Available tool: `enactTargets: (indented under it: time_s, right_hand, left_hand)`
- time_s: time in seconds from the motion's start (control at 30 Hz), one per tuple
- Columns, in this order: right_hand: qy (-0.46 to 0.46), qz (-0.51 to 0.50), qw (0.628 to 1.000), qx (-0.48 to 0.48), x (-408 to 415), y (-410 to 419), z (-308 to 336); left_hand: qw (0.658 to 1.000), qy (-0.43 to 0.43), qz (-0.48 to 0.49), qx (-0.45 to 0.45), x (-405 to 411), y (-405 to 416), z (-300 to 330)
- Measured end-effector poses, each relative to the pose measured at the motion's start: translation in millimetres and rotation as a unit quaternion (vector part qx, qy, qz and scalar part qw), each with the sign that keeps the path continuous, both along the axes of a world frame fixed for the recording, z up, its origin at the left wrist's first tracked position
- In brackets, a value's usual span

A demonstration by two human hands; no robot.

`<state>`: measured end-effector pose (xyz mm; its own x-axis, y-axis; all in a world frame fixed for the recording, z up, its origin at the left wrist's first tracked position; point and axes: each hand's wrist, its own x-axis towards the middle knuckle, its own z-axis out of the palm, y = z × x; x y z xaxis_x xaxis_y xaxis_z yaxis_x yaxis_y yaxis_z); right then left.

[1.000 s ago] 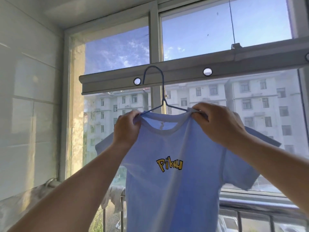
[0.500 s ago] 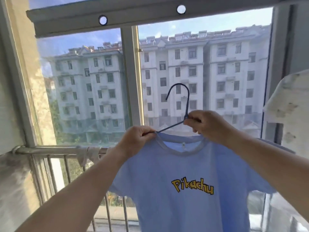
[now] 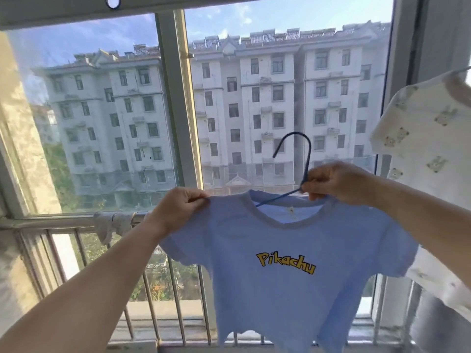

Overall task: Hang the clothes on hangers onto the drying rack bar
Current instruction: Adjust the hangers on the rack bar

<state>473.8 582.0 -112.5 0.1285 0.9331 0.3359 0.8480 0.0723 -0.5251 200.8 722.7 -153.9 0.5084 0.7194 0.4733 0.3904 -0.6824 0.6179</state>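
Nearest to us, our two forearms rise from the bottom corners of the frame toward the middle, and between them we hold the light blue T-shirt (image 3: 288,263), which now sits lower in the frame than a second ago, when its hanger's hook was up against the drying rack bar. Our left hand (image 3: 178,207) pinches the shirt's shoulder seam at the left of the neckline, fingers curled round the cloth; our right hand (image 3: 339,182) closes on the base of the blue wire hanger (image 3: 298,159), thumb and fingers clamped where the neck meets the shoulder wire. The hook stands free in the air right of centre, catching on nothing, so we judge that the shirt has come away from the bar and the hanging is not yet done; it reads as a pause to settle the shirt on the hanger before lifting again. The shirt itself is small, short-sleeved, with a darker ribbed collar and the yellow word "Pikachu" across the chest; one hanger arm shows inside the neck opening, and the hem hangs slack and uneven at the bottom centre. At the right edge a cream printed garment (image 3: 428,138) already hangs. Beyond the shirt runs a metal railing (image 3: 63,220) with a rag (image 3: 112,225) draped on it. The drying rack bar (image 3: 63,8) now crosses only the top left of the frame, well above the hook, with one hole (image 3: 113,0) in view.
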Motion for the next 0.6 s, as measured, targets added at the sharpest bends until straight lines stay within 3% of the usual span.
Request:
enactTargets:
  time_s: [0.13, 0.6]
  right_hand:
    - [0.127, 0.022, 0.989, 0.078, 5.2, -0.7, 5.9]
    - [0.13, -0.028, 0.974, 0.182, 11.8, -17.2, 39.9]
  left_hand:
    - [0.998, 0.021, 0.038, 0.043, 8.5, -1.1, 4.9]
    - [0.985, -0.05, -0.045, 0.156, 75.8, -31.9, 31.4]
